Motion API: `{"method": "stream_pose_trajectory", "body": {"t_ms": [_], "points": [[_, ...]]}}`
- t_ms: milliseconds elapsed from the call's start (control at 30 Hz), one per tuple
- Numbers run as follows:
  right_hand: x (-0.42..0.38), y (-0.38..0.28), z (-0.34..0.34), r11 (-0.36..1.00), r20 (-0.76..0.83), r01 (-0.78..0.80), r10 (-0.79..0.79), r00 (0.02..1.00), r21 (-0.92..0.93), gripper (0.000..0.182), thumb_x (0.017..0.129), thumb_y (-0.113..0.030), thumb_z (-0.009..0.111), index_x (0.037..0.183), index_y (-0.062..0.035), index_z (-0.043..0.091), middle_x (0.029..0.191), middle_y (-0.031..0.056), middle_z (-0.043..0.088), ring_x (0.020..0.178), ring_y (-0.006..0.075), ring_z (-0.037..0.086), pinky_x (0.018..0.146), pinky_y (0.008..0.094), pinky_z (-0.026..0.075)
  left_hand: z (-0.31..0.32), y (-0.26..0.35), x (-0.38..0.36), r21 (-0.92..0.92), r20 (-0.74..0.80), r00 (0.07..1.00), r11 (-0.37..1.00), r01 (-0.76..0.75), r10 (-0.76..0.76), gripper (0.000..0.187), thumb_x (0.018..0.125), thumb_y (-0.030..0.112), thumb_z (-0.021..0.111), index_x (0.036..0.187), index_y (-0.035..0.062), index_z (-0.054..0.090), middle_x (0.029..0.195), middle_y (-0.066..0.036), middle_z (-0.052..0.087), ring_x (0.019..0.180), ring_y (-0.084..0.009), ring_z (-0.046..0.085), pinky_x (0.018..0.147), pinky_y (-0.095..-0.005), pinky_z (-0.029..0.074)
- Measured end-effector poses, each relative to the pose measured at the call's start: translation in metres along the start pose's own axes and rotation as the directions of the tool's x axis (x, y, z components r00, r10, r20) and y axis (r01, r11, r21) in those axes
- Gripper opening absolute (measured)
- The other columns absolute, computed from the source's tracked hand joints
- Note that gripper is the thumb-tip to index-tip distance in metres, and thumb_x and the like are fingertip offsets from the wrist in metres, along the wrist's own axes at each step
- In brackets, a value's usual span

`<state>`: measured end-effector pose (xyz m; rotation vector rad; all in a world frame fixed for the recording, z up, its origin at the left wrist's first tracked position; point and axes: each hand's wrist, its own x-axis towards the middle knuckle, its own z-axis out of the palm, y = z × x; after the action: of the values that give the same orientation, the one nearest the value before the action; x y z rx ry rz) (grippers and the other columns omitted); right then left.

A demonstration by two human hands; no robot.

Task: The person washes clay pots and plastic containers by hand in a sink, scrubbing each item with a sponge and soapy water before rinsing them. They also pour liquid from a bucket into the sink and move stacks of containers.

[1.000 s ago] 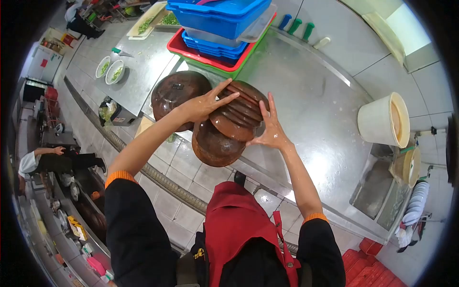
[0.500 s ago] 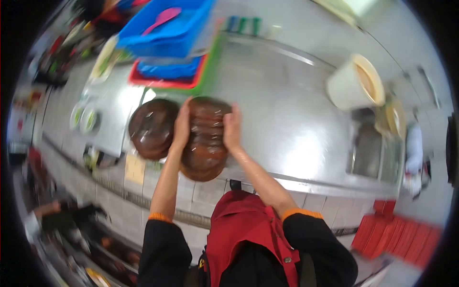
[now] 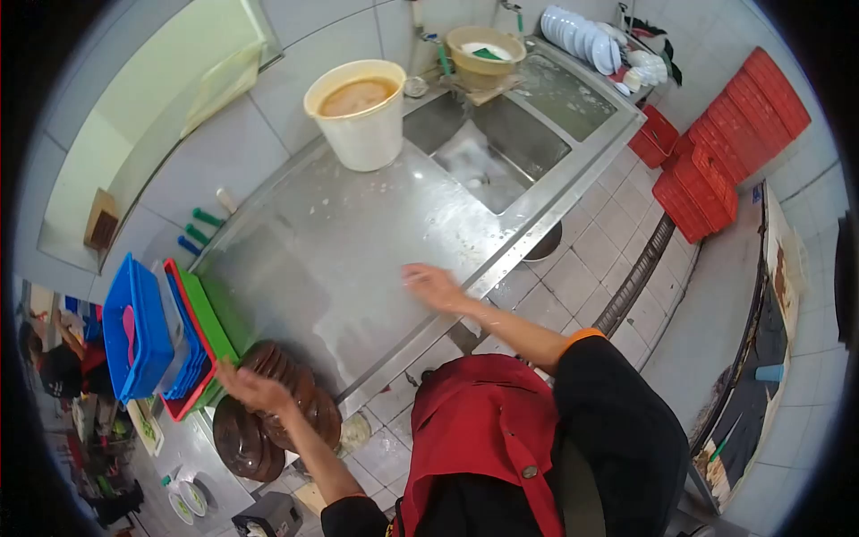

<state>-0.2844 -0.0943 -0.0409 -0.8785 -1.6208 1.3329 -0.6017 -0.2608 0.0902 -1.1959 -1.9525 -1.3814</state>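
Two stacks of glossy brown bowls [image 3: 315, 407] stand at the left end of the steel counter, close beside each other. My left hand [image 3: 253, 390] is over the top of these stacks, fingers apart and gripping nothing, with its fingertips near the green tray [image 3: 204, 311]. Bare-palmed and slightly blurred, my right hand [image 3: 433, 287] hovers above the counter [image 3: 313, 259] near its front edge. Its fingers are stretched out and nothing is in them.
Blue trays [image 3: 143, 349], one with a pink scoop, lean at the left. At the back stands a white bucket [image 3: 367, 134] of brownish liquid. Beyond it are a sink [image 3: 537, 148], a beige basin [image 3: 465, 63] and white plates [image 3: 582, 40]. Red baskets [image 3: 702, 192] are stacked at right.
Both hands have let go of the brown stack they were holding. My right hand has moved off over the counter. The view has turned right, bringing the sink into sight.
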Motion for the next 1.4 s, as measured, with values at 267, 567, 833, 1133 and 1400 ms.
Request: {"method": "stream_pose_trajectory", "body": {"t_ms": [267,567,833,1133,1400], "points": [[-0.221,0.019,-0.329,0.888,-0.634,-0.436,0.257,0.73,-0.142,0.063,0.081,-0.005,0.058,0.138,-0.014,0.033,0.115,0.011,0.056,0.086,0.0182,0.059,0.072,0.0278,0.049,0.177,0.015,-0.143,0.699,0.304,0.841,0.705,0.123,-0.448,0.054,0.092,0.037,0.042,0.139,0.0121,0.034,0.143,-0.021,0.028,0.133,-0.0428,0.02,0.106,-0.0592,0.013],[-0.358,0.029,-0.511,0.765,-0.863,-0.565,0.475,0.171,0.309,0.049,0.089,-0.019,0.059,0.134,-0.0128,0.04,0.116,0.0119,0.054,0.091,0.0201,0.061,0.071,0.0317,0.05,0.362,0.161,-0.146,0.554,0.534,0.807,0.825,-0.108,-0.253,0.052,0.094,0.04,0.034,0.139,0.0143,0.035,0.146,-0.017,0.028,0.135,-0.0365,0.021,0.106,-0.0568,0.017],[-0.121,0.026,-0.625,0.841,-0.696,-0.54,0.363,0.62,-0.042,0.043,0.088,-0.016,0.058,0.128,-0.008,0.046,0.112,0.0116,0.059,0.091,0.0187,0.062,0.071,0.0283,0.05,0.559,0.345,-0.189,0.007,0.93,0.358,0.967,-0.254,0.087,0.039,0.093,0.037,0.039,0.123,0.0203,0.057,0.145,-0.011,0.031,0.137,-0.0328,0.018,0.112,-0.0488,0.01],[0.138,-0.022,-0.686,0.821,-0.403,-0.203,-0.036,0.915,-0.534,0.033,0.086,-0.014,0.058,0.118,-0.0071,0.056,0.108,0.0104,0.063,0.094,0.02,0.061,0.079,0.031,0.049,0.56,0.368,-0.176,-0.054,0.884,0.467,0.998,0.02,0.039,0.017,0.082,0.025,0.062,0.095,0.0146,0.065,0.136,-0.015,0.043,0.132,-0.0391,0.026,0.11,-0.047,0.016],[0.477,-0.056,-0.735,0.368,0.192,0.486,-0.607,0.772,-0.792,0.042,0.088,-0.016,0.055,0.128,-0.0117,0.046,0.121,0.0144,0.053,0.104,0.0354,0.053,0.088,0.0407,0.044,0.406,0.379,-0.19,0.25,0.451,0.864,0.961,0.118,-0.223,0.012,0.086,0.01,0.057,0.096,0.006,0.062,0.126,-0.015,0.051,0.126,-0.0395,0.036,0.103,-0.0471,0.031]]}}
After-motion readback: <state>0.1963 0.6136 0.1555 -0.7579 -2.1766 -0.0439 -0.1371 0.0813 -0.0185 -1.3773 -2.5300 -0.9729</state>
